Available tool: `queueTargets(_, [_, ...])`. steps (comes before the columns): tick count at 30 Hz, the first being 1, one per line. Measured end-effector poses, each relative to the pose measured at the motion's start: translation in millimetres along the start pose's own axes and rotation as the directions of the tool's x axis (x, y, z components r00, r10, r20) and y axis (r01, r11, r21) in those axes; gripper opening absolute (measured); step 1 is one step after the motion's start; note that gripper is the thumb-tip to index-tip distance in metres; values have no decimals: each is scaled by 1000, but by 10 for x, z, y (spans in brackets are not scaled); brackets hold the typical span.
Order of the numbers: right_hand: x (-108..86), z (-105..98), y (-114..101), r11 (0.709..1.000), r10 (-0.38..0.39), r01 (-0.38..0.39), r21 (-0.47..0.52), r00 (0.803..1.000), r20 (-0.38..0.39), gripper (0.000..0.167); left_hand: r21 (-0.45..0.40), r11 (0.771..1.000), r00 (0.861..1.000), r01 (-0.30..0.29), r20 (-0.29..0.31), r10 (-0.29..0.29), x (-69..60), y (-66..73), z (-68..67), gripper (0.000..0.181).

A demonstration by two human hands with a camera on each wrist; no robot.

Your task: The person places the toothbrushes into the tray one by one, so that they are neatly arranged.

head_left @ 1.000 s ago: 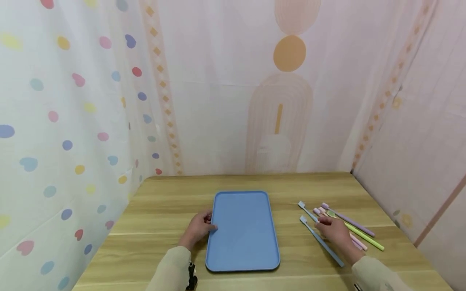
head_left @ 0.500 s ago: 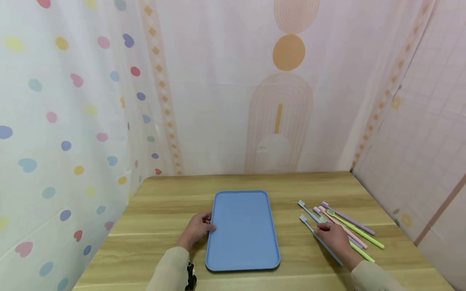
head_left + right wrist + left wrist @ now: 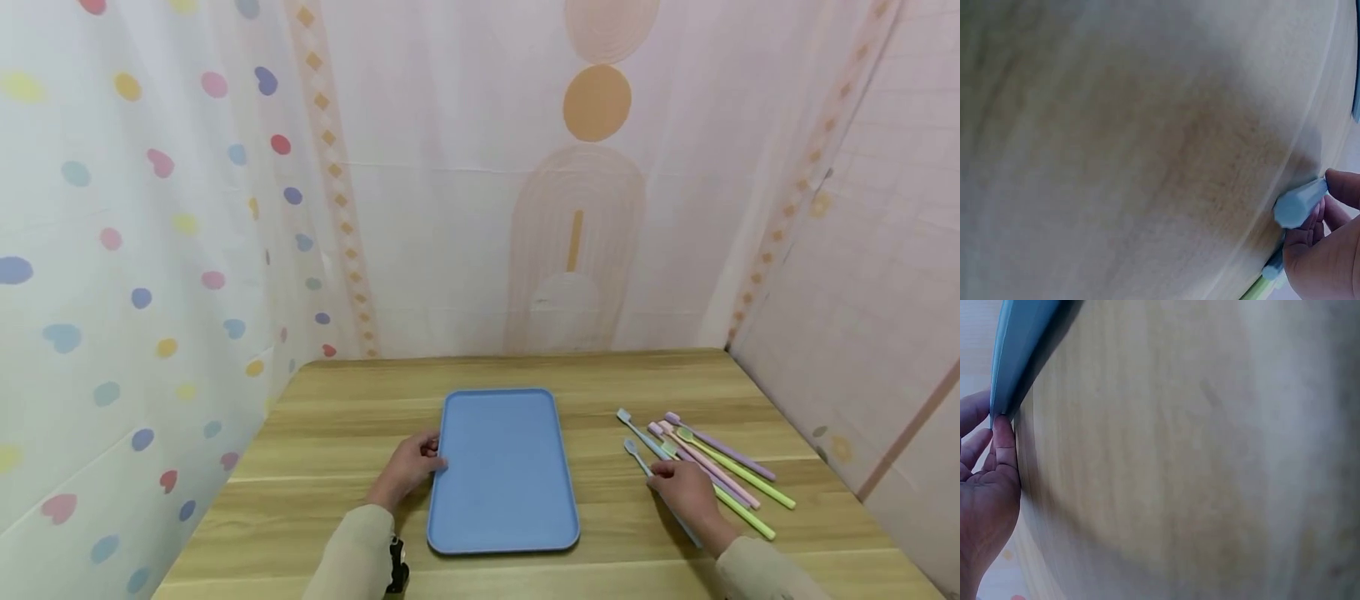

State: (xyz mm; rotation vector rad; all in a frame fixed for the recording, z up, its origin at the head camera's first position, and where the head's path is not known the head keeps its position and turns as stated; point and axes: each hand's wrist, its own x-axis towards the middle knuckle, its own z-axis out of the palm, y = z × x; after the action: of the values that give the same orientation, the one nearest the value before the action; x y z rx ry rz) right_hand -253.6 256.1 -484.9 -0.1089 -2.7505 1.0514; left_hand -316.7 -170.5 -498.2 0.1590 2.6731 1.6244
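Observation:
A blue rectangular tray (image 3: 502, 471) lies on the wooden table. My left hand (image 3: 407, 471) grips its left rim, thumb over the edge; the left wrist view shows fingers around the rim of the tray (image 3: 1016, 356). To the right, my right hand (image 3: 686, 497) pinches a blue toothbrush (image 3: 1297, 207) between thumb and fingers, its bristle end toward the back. Beside this hand lie several toothbrushes: another blue one (image 3: 642, 435), a purple one (image 3: 731, 452), a pink one (image 3: 712, 470) and a green one (image 3: 744, 477). My right hand covers part of the held handle.
The wooden table (image 3: 360, 400) runs back to a patterned curtain (image 3: 450, 250). Dotted cloth (image 3: 187, 250) hangs along the left side. Another green toothbrush (image 3: 750, 517) lies nearest the front of the group. A black strap (image 3: 397, 567) shows by the left sleeve.
My right hand has shifted slightly toward the front, from beside the farther blue toothbrush onto the nearer one, whose head has turned. The front green toothbrush came into sight. My left hand stays at the tray.

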Motion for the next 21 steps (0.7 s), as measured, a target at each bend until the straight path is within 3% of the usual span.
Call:
queueTargets(10, [16, -44, -22, 1000, -1, 2, -11, 1000, 26, 20, -14, 1000, 1000, -13, 1, 13, 15, 4, 17, 48])
queueTargets(21, [83, -37, -108, 998, 17, -17, 59, 1000, 1, 23, -4, 1000, 1000, 6, 9, -6, 5, 47, 30, 50])
